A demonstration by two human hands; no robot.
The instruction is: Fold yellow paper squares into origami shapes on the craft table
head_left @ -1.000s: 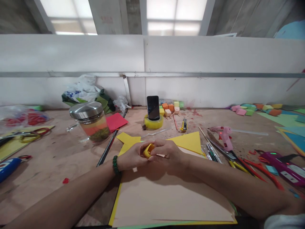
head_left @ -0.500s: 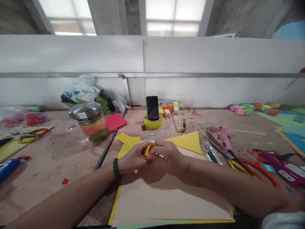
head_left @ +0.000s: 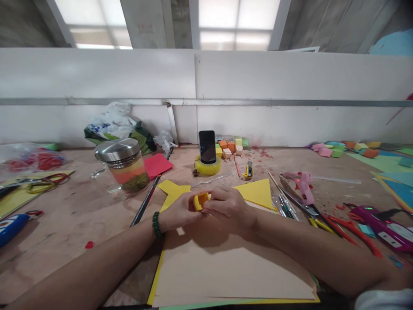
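- Yellow, folded and small: the box (head_left: 196,203) is between the two hands, just above the far part of the sheets (head_left: 232,262), its open side showing a hollow inside.
- The left hand (head_left: 180,212) (the one with the green bracelet (head_left: 156,224) at its wrist) curls around the box from the left, its fingers narrow and closed on the walls.
- The right hand (head_left: 230,209) has its thumb and fingers drawn in close, pinching at the box's right edge; whether a flap lies between those tips, I cannot tell.
- The step in hand looks like forming: one hand steadies, the other works the edge, probably pressing a wall or fold into line.
- The next move seems to call for a firm left hold, light right fingertips, and the corners kept square; too hard a squeeze could crease the thin walls.
- The opening does not look closed yet, so I judge the box only part made.
- Yellow scraps (head_left: 254,193) lie just beyond the hands, and finished-looking blocks (head_left: 227,151) sit near the phone (head_left: 207,146).
- The glue gun (head_left: 304,187) lies off to the right, its red light showing, apart from both hands.
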